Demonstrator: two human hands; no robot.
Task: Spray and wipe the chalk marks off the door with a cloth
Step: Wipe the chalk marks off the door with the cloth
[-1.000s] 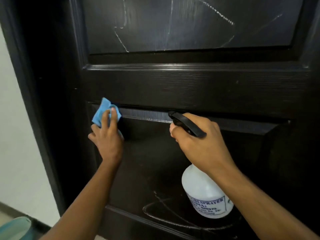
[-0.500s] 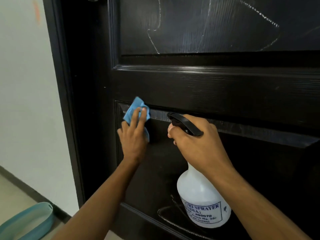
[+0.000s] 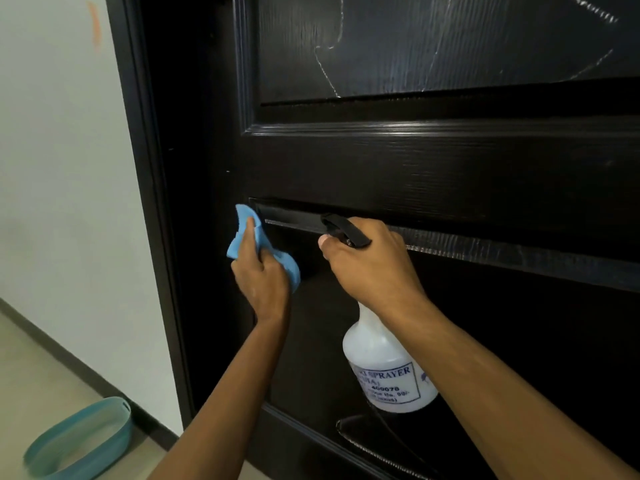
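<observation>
Nearest: right hand [image 3: 372, 268] wrapped around the neck of the spray bottle [image 3: 388, 368], fingers at the black trigger, nozzle pointing left toward the cloth rather than at any mark. Left hand [image 3: 261, 271] pinches the blue cloth [image 3: 242, 233], bunched, pressed against the top-left corner of the lower panel of the door [image 3: 433, 168]. Risks: squeezing now likely soaks the cloth hand or the bare frame, not chalk. Only a small patch of the bunched cloth touches, so it may smear instead of lift. A chalk loop [image 3: 349, 434] sits low, partly hidden behind the bottle, easy to miss. Farther up, chalk marks [image 3: 329, 74] on the upper panel remain unwiped; runoff from spraying there could streak down over cleaned wood. Teal basin [image 3: 83, 441] on the floor is well apart, so it catches no drips.
</observation>
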